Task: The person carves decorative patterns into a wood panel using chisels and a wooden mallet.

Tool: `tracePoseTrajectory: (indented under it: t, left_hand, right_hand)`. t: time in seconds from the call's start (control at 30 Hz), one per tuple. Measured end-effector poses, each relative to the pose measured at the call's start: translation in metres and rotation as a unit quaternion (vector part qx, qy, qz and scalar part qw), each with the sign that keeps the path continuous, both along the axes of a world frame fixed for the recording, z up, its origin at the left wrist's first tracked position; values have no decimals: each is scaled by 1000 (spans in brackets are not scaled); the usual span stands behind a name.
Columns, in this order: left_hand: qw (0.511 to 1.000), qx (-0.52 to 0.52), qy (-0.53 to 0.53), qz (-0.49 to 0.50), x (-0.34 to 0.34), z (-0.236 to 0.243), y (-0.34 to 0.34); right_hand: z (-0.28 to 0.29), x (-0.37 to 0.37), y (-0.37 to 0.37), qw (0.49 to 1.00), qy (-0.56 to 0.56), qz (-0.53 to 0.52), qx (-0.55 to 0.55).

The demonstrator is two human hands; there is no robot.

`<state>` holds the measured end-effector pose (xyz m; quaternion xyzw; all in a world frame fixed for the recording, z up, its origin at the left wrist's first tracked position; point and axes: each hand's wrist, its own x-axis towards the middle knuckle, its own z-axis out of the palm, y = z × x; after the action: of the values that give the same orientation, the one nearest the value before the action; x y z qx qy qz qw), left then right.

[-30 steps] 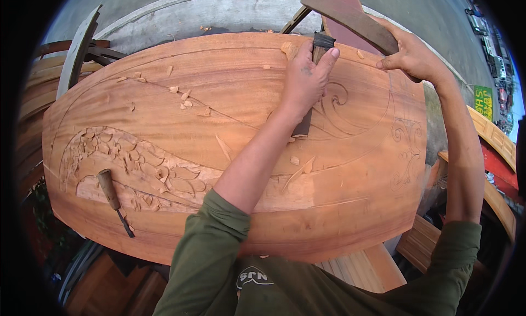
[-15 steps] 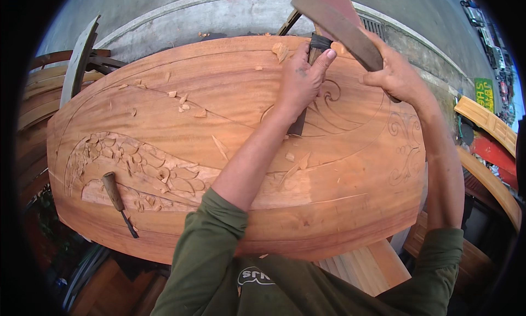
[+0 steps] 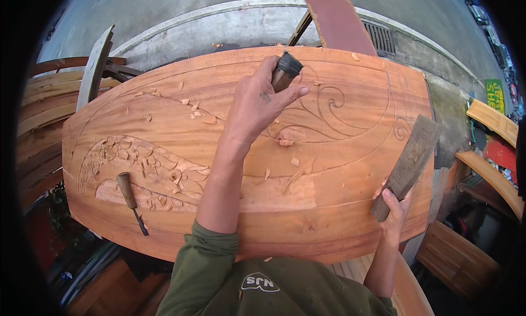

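Observation:
A large reddish wood panel (image 3: pixel 329 187) lies beneath me, carved with leaves on the left and grooved scrolls on the right, with shavings scattered over it. My left hand (image 3: pixel 253 99) holds a chisel (image 3: pixel 286 74) by its black-wrapped wooden handle near the panel's far edge; the chisel's lower part is hidden behind the hand. My right hand (image 3: pixel 393 209) grips a long, grey-brown wooden bar (image 3: pixel 412 157) low on the right of the panel. A second chisel (image 3: pixel 127 193) with a wooden handle and dark shank rests on the carved area at left.
Stacked curved boards (image 3: pixel 41 124) and an upright plank (image 3: pixel 94 69) stand left. A reddish board (image 3: pixel 338 15) projects beyond the far edge, beside a concrete curb and grate (image 3: pixel 378 39). Wooden panels (image 3: pixel 490 184) lie at right, near a green sign (image 3: pixel 494 93) and parked vehicles (image 3: pixel 482 17).
My right hand has swung down toward the near right with the bar, away from the chisel top. My left hand has shifted leftward with the chisel, which now appears tilted differently.

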<state>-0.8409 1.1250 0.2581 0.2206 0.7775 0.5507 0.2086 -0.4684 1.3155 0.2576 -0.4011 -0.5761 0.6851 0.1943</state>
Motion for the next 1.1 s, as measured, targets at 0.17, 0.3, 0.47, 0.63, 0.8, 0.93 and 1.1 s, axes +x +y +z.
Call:
tracePoseTrajectory:
  t: [0.17, 0.3, 0.47, 0.63, 0.8, 0.93, 1.1]
  left_hand:
    - [963, -174, 159, -126, 71, -12, -23]
    - [966, -185, 168, -69, 90, -20, -30]
    - [947, -234, 206, -73, 107, -32, -23]
    - [948, -242, 193, -70, 107, -34, -18]
    - [918, -309, 241, 67, 41, -23, -80]
    - [891, -345, 292, 40, 35, -4, -140]
    - [883, -376, 280, -27, 77, -8, -185]
  right_hand:
    - [-8, 27, -20, 988, 120, -89, -49]
    - [-15, 34, -14, 981, 158, -95, -66]
    - [-18, 41, -16, 970, 214, -93, -66]
    - [-7, 42, -20, 970, 204, -112, -66]
    - [-9, 36, -20, 966, 230, -107, -53]
    - [-7, 30, -18, 967, 229, -95, -65]
    - [-5, 35, -19, 966, 225, -115, -58]
